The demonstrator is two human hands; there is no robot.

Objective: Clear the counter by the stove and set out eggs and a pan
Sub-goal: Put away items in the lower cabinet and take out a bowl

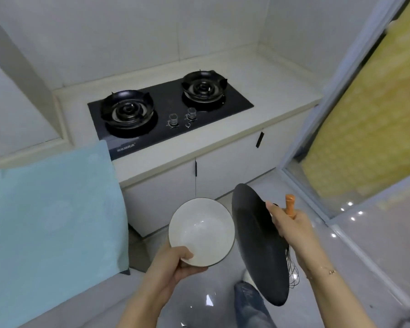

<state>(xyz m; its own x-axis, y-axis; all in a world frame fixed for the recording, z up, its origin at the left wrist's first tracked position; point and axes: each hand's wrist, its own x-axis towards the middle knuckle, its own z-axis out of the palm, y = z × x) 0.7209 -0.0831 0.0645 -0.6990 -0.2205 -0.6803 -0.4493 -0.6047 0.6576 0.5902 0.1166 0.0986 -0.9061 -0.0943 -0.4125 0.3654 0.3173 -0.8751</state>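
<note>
Gripping white bowl [201,232] in left hand [173,263], right hand [291,226] clasping black plate [253,235], whisk [290,207]

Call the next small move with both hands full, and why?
Probably carry both loads away from the stove. The left hand grips the white round bowl; the right hand holds the black tilted plate and orange-handled wire whisk. The pale counter shows nothing loose.

We see bare counter [265,91] right of the stove [168,110]. Two burners [128,111] stick up, and a blue cloth [52,209] blocks the left.
</note>
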